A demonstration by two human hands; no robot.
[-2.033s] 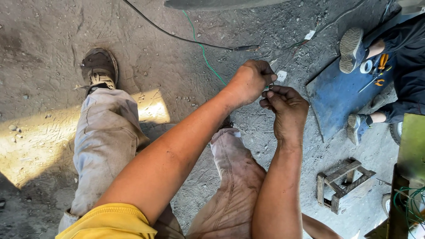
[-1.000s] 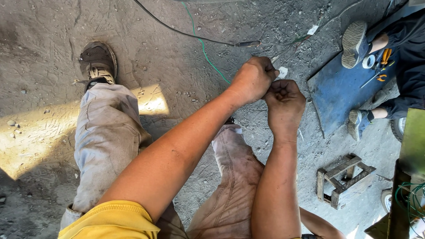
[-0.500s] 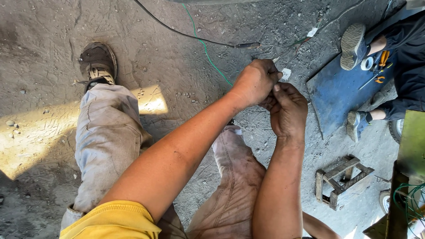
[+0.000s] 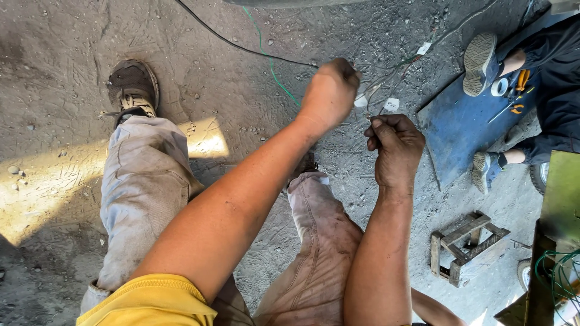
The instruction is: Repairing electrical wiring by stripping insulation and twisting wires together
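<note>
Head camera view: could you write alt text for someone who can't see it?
Seen from above, a person's left hand and right hand pinch thin wires with small white tags over a dusty concrete floor. To the right, another person's shoes rest on a blue board, near a small wooden crate.

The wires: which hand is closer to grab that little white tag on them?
Probably the right hand: its fingertips pinch the wires just below the tag. The left hand is fisted further off.
</note>
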